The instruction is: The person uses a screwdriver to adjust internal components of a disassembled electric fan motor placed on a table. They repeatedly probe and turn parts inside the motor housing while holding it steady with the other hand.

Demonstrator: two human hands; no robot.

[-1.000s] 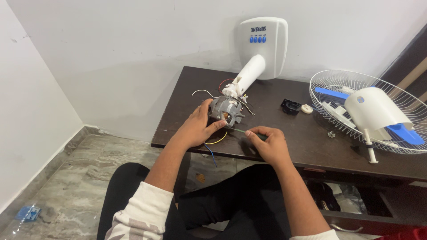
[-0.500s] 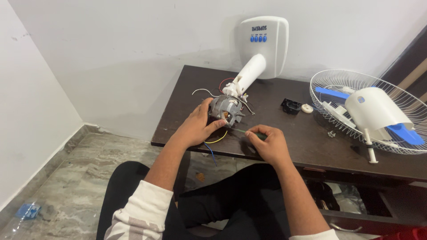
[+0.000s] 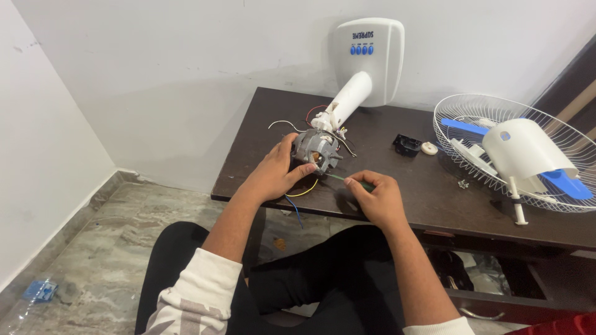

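Grey metal motor stays gripped in the left hand while the right hand, clamped on the screwdriver, has barely shifted: 2 hands steady.

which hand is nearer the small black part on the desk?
Right. The right hand sits in front of the small black part, gripping a screwdriver; the left hand is farther off, on the motor.

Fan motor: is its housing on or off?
Off. The bare metal motor sits exposed under the left hand; the white cover lies on the grille.
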